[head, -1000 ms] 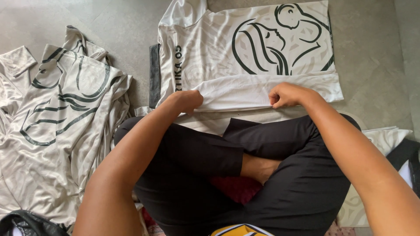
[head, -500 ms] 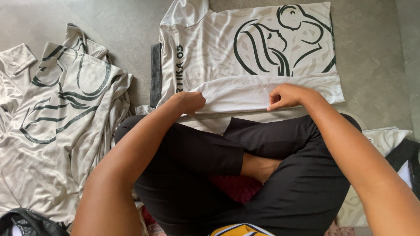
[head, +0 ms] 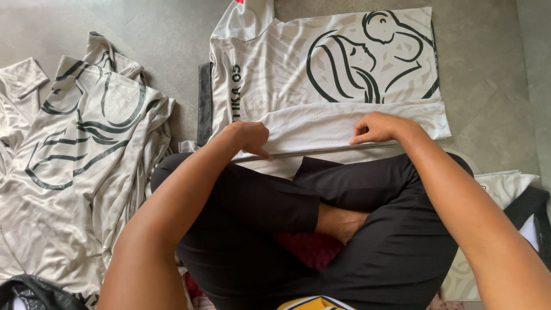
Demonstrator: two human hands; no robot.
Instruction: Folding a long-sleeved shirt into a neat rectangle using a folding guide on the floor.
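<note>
Jersey (head: pixel 321 74) in pale grey-white lies spread flat on the grey floor (head: pixel 143 28) just ahead of the person's crossed legs in black trousers (head: pixel 367 229). It carries a large dark line drawing of two heads and dark lettering near its left side, with a dark band along that left edge. Its near part is folded over into a plain pale strip that runs across the front of the jersey.

Left hand (head: pixel 248 138) pinches the left end of that folded strip, fingers curled onto the cloth. Right hand (head: pixel 379 127) presses down on the strip's right part, fingers bent and closed on the fabric. Both hands sit on the jersey's near edge, close to the knees.

Compared with a second ago, the hands and the fold are nearly unchanged.

Left of the jersey lies a heap of similar shirts (head: pixel 74 172), crumpled.
</note>
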